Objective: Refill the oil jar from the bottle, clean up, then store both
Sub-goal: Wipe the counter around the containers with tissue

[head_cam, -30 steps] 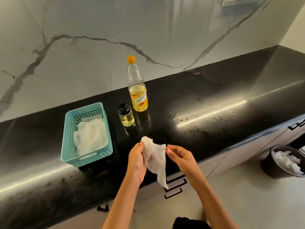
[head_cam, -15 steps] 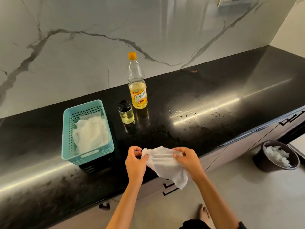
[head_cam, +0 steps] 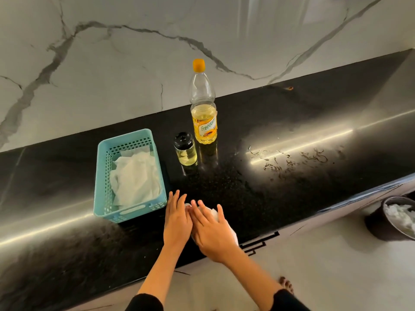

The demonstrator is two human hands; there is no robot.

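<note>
Step in hand: by my judgement this was the clean-up, with a white tissue point(head_cam: 215, 215) pressed flat on the black counter point(head_cam: 258, 198) at its near edge.
Left hand point(head_cam: 177, 218): it lay flat with fingers straight and together, resting on the tissue's left end and gripping nothing.
Right hand point(head_cam: 211, 230): it was spread wide, palm down, and covered most of the tissue, which showed only between the fingers and past the wrist side.
Doing it well: the streaks point(head_cam: 292, 158) lay well to the right of the hands. The tissue would likely need to go there under one flat palm. Strokes drawn inward should gather the film rather than spread it. It seemed wise to keep clear of the two vessels.
Oil bottle point(head_cam: 204, 113): it stood upright at the far middle with its orange cap on. Yellow oil filled its lower part and the upper part was clear.
Oil jar point(head_cam: 186, 151): it stood just beside the bottle on the near left. Its black lid was on and pale oil was inside. Whether the two touched could not be told.
Basket point(head_cam: 100, 176): this teal perforated basket sat left of the jar and held loose white sheets point(head_cam: 134, 178).
Bin point(head_cam: 379, 223): it was a dark, round bin on the floor at the right, partly cut off by the frame, with crumpled white paper point(head_cam: 399, 215) in it.
Storing: neither vessel was yet put away.
</note>
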